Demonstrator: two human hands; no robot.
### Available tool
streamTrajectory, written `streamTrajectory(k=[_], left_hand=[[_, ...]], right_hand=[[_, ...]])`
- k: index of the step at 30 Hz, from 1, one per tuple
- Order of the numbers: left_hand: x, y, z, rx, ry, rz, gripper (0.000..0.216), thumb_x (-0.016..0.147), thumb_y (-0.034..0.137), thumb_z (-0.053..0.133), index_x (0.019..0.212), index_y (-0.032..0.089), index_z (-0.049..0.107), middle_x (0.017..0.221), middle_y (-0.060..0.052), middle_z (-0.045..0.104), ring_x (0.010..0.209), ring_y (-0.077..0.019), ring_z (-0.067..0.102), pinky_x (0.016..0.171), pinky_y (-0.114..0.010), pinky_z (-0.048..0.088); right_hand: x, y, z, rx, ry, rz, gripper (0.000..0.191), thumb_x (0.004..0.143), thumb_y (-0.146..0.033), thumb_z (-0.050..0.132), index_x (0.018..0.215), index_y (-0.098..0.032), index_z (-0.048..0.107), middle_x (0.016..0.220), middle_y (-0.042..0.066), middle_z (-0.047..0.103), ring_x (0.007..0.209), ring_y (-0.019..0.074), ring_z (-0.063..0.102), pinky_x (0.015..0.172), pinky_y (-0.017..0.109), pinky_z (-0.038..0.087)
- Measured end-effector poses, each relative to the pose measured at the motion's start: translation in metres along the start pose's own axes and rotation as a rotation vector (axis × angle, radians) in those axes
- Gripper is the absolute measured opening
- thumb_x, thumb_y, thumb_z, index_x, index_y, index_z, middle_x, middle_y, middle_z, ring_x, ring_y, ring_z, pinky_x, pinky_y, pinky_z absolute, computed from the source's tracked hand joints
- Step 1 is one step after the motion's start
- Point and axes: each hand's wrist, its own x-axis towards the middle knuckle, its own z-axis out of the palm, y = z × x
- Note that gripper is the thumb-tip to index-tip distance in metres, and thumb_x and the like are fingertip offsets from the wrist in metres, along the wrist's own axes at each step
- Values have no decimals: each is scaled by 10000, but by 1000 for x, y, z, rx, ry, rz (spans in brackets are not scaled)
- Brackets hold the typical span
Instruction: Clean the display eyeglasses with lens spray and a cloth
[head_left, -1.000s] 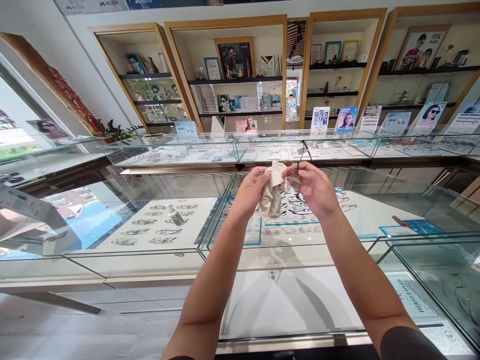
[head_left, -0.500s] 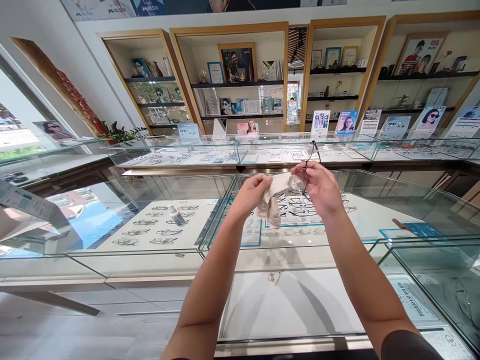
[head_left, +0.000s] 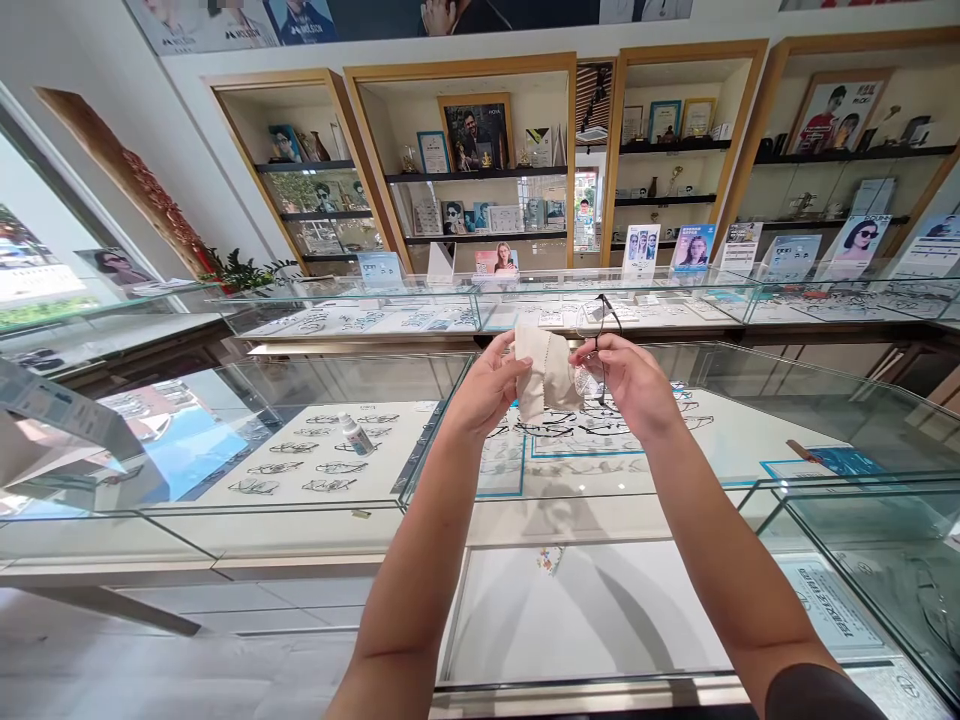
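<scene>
A cream cleaning cloth (head_left: 534, 375) hangs from my left hand (head_left: 489, 385), pinched between thumb and fingers. My right hand (head_left: 634, 385) is closed on a pair of dark thin-rimmed eyeglasses (head_left: 609, 312), which it holds upright with a temple arm sticking up. The cloth's right edge reaches the glasses and hides part of them; whether it touches a lens I cannot tell. Both hands are raised above the glass showcase (head_left: 442, 465), where several eyeglass frames lie in rows beneath the pane.
A small white spray bottle (head_left: 355, 434) stands on the glass to the left. A patterned scrap (head_left: 550, 560) lies on the white lower counter (head_left: 562, 620). Another glass case (head_left: 862, 560) juts in at the right, and a long showcase (head_left: 360, 318) with standing cards crosses behind.
The cloth has gone from bunched and drooping to spread out and lifted. My left hand has turned, and the glasses have tilted and shifted slightly left in my right hand.
</scene>
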Motion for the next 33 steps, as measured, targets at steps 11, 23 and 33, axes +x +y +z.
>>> streamTrajectory(k=[11, 23, 33], left_hand=[[-5, 4, 3, -14, -52, 8, 722, 774, 206, 863, 1448, 210, 602, 948, -19, 732, 713, -113, 630, 635, -225, 489], [-2, 9, -8, -46, -64, 18, 715, 659, 46, 695, 1359, 191, 711, 1042, -70, 782, 739, -133, 659, 638, -230, 498], [-10, 6, 8, 32, -186, 109, 778, 694, 400, 993, 1388, 202, 700, 1311, -164, 747, 1168, -276, 733, 894, -298, 586]], right_hand=[[-3, -1, 1, -52, -157, 25, 152, 869, -289, 665, 870, -241, 809, 920, 39, 791, 969, 228, 691, 967, 381, 505], [-2, -3, 0, -51, -203, 55, 152, 880, -344, 696, 798, -241, 772, 881, 35, 788, 921, 225, 710, 986, 403, 512], [-2, 0, 3, -81, -262, 97, 157, 869, -347, 710, 795, -229, 782, 884, 26, 757, 858, 205, 651, 925, 380, 486]])
